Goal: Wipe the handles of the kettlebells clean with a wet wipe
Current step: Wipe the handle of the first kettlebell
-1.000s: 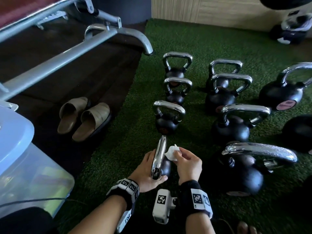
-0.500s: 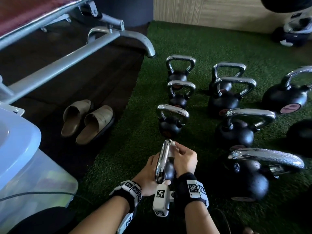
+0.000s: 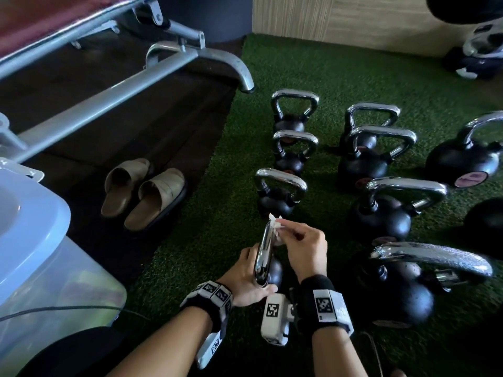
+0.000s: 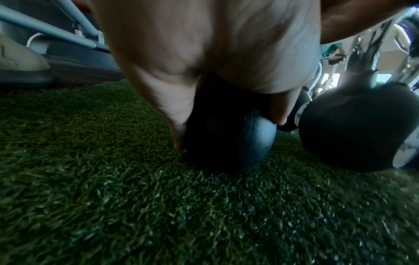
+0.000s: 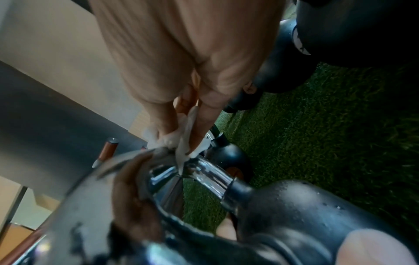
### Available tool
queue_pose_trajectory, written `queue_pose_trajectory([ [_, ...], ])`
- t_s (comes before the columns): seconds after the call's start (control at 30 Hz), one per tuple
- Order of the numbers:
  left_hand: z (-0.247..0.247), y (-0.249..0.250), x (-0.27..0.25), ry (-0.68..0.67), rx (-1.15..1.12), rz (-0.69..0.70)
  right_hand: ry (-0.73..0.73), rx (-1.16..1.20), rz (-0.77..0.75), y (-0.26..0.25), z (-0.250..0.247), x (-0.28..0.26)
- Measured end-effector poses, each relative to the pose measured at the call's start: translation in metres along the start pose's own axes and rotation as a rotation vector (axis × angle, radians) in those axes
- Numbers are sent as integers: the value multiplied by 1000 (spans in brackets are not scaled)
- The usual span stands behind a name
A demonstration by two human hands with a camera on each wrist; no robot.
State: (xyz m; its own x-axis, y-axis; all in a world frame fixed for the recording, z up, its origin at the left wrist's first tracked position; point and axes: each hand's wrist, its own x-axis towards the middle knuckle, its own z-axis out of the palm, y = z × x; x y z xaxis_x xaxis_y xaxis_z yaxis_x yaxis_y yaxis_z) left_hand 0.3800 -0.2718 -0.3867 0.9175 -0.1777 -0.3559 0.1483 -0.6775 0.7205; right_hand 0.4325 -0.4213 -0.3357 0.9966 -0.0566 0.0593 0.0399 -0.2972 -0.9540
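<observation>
Bare turf (image 3: 217,208) lies open left of the near kettlebell (image 3: 273,268) — sandals (image 3: 144,193) beyond. Ahead, another kettlebell (image 3: 277,195) stands close; to the right, larger kettlebells (image 3: 394,284) crowd — narrow gaps between.

Tan sandals (image 3: 144,194), bench frame (image 3: 109,96), plastic bin (image 3: 35,240)

Head camera looks steeply down from above onto the turf (image 3: 223,202). Both wrist cameras sit low and close, sharing the nearest kettlebell (image 4: 229,141).
</observation>
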Motion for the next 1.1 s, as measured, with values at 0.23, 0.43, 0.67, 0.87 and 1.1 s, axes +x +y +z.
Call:
queue_pose_trajectory([
  [0.23, -1, -1, 3, 2, -30, -25, -75, 175, 164, -4, -9, -41],
  [0.43, -3, 0, 8, -21, 61, -9, -41, 231, 208, 1, -6, -68],
  [0.67, -7, -5, 8, -25, 133, -51, -28, 221, 238, 19, -1, -82],
  [0.87, -12, 0, -3, -52, 20, 1, -170, -22, 231, 34, -3, -74],
  [1.1, -5, -10, -4, -71, 204, 202, -418, -165, 142, 37, -7, -55],
])
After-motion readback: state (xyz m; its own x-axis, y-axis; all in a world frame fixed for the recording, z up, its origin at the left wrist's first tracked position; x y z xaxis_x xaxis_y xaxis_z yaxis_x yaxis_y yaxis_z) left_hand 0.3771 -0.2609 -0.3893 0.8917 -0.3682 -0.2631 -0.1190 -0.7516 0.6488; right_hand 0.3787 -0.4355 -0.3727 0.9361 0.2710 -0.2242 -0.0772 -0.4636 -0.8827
